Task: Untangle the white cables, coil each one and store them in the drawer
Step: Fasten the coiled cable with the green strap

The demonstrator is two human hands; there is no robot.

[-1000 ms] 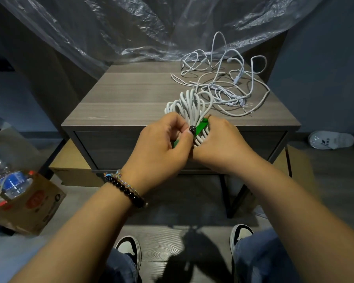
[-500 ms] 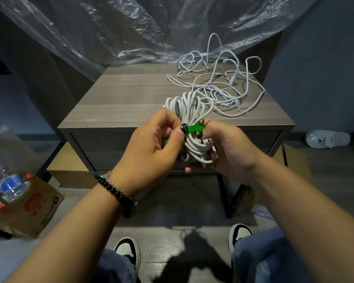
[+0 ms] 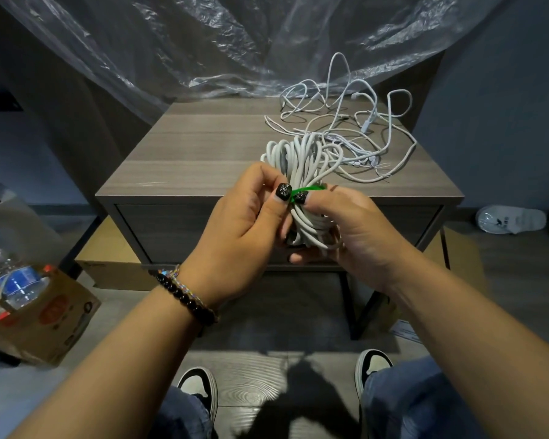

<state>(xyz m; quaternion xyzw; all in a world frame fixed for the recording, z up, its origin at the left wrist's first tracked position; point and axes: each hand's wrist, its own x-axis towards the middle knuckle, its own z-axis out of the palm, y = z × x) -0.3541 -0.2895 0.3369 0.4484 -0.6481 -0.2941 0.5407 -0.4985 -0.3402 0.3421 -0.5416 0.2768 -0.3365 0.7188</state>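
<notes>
From the head view, I have my left hand (image 3: 244, 223) and right hand (image 3: 343, 226) both pinching the green tie (image 3: 308, 190) round the coiled cable (image 3: 301, 172) above the worktop (image 3: 203, 147) front edge, tangle (image 3: 355, 134) at one o'clock; I'd cinch it snug, keeping loops bunched.

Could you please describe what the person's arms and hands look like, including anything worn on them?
Both forearms are bare, with no sleeves in view. The left hand has a beaded bracelet of dark round beads at its wrist, beside a thin multicoloured braided cord. The right hand wears nothing on its wrist. The thumbnails are painted black with small pale speckles.
</notes>
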